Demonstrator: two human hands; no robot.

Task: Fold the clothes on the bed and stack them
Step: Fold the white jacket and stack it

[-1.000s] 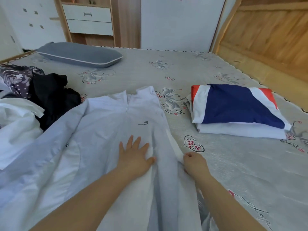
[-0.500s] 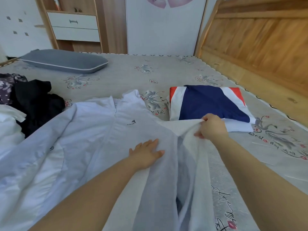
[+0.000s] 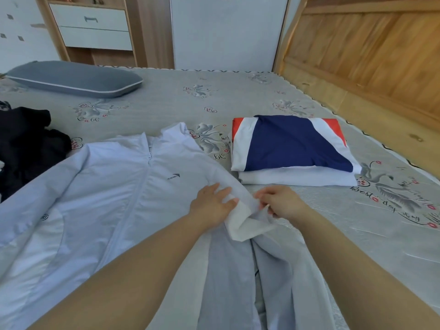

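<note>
A pale blue zip jacket (image 3: 114, 191) lies spread front-up across the bed (image 3: 238, 96), collar pointing away from me. My left hand (image 3: 212, 203) rests flat with straight fingers on the jacket's right side, by the sleeve. My right hand (image 3: 281, 203) pinches the bunched sleeve fabric just to the right of it, where a white lining fold shows. Beyond my right hand sits a stack of folded clothes (image 3: 292, 151), with a navy, white and red piece on top of a white one.
A heap of black clothing (image 3: 28, 144) lies at the left edge. A grey pillow (image 3: 76, 78) lies at the far left of the bed. The wooden headboard (image 3: 369, 55) runs along the right. A drawer unit (image 3: 92, 27) stands behind the bed.
My right hand, which had lifted the jacket's sleeve toward the folded stack, has come back down and nearer my left hand. My left hand slid right along the jacket.
</note>
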